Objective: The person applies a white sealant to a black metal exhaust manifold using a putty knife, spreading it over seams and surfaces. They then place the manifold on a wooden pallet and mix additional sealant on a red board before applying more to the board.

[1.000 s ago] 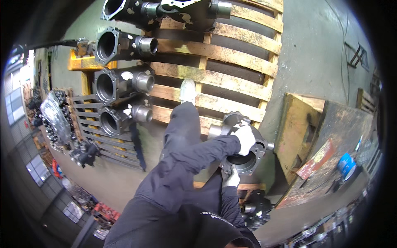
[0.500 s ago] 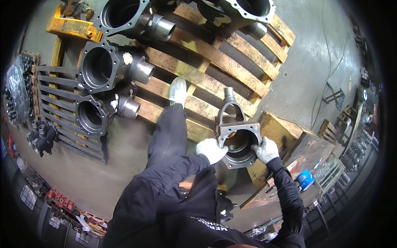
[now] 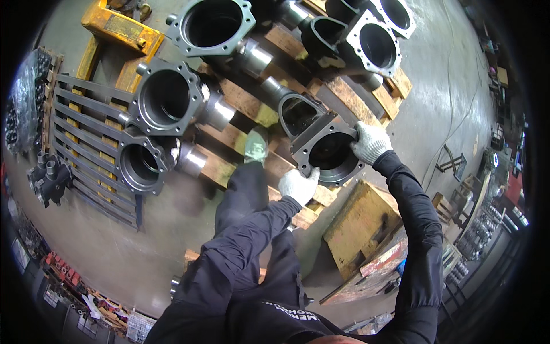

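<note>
My left hand, in a white work glove, grips the near left edge of a dark cast-metal housing. On its right rim, my gloved right hand is closed around the flange. The housing has a wide round bore facing up and a looped neck ending in a short tube, pointing up and left. It is over the right part of a wooden pallet; whether it rests there or hangs just above, I cannot tell. Similar housings stand left of it, and another group lies beyond.
A yellow pallet jack is at the far left, beside dark metal slats. A worn wooden crate stands near right. My left shoe is on the pallet. Thin cables run over the floor at right.
Both hands have carried the housing away from me, from beside the crate to over the pallet. Its neck has swung to point left. My view has shifted with it.
</note>
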### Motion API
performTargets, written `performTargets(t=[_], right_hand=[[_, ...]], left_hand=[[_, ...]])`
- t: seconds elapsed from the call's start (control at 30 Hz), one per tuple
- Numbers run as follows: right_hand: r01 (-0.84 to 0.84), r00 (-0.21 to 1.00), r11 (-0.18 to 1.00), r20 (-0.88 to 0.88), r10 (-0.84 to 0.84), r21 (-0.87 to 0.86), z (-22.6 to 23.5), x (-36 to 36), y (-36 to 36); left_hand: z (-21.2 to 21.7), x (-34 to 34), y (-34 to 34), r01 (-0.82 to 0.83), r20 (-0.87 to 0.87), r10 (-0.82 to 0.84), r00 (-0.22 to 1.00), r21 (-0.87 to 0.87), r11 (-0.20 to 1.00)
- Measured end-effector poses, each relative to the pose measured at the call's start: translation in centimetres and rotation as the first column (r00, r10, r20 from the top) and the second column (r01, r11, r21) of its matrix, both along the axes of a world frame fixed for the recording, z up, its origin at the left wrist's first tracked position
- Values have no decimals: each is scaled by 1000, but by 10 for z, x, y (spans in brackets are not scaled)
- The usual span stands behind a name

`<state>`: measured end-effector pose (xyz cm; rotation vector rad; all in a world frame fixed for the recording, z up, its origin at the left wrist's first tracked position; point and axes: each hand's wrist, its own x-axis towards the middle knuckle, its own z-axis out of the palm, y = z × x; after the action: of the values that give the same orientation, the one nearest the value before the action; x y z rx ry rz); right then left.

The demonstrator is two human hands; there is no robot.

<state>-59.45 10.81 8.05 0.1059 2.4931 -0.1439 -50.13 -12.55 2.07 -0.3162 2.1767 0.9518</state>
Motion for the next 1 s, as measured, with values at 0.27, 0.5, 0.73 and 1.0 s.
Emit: performTargets(t=[0.27,0.5,0.73,1.0], right_hand=[[-79,996,995,49,76,63,-14,-80,3],[0,996,998,93,-6,60,-14,-90,15],[-60,994,998,91,59,9,-8,-107,6],[-149,983,986,116,140,71,1,-120,3]], left_hand=[[-11,-59,14,-155,97,148,984,66,986],[1,-82,20,-125,110,118,987,63,990],[-7,-81,15,-227,104,216,971,111,967],[-8,-75,20,-281,73,272,959,149,948]])
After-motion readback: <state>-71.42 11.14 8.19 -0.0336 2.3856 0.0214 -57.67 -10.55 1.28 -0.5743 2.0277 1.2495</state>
